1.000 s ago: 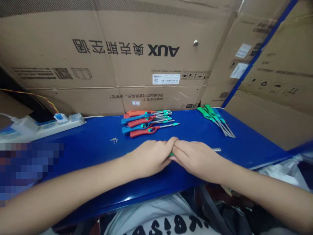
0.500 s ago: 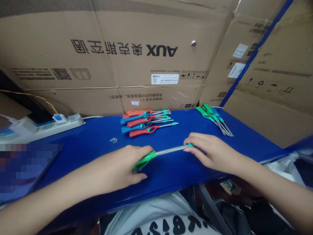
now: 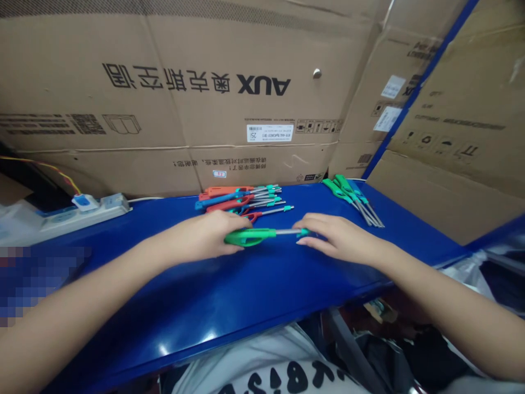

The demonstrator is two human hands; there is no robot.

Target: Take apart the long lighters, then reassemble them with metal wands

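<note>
lighter (image 3: 266,233), green, held level over the blue surface (image 3: 262,298): left hand (image 3: 207,236) grasps its handle (image 3: 244,236), right hand (image 3: 332,235) pinches its teal tip (image 3: 304,232). red and blue lighters (image 3: 225,206) lie just behind; green ones (image 3: 348,191) lie farther right.

a glossy deep-blue tabletop (image 3: 254,306) shows bright reflections near its front edge. toward the back, around the middle, a heap of red, orange and blue lighters (image 3: 229,192) lies with handles to the left and metal rods to the right, the rods tipped in teal; part of the heap is hidden. farther right, green lighters (image 3: 342,189) and a blue lighter (image 3: 361,191) lie bunched together, their rods slanting toward the front right. at the left, a white power strip (image 3: 94,214) holds plugs, and a white cable (image 3: 145,200) lies just beside its right end.
</note>
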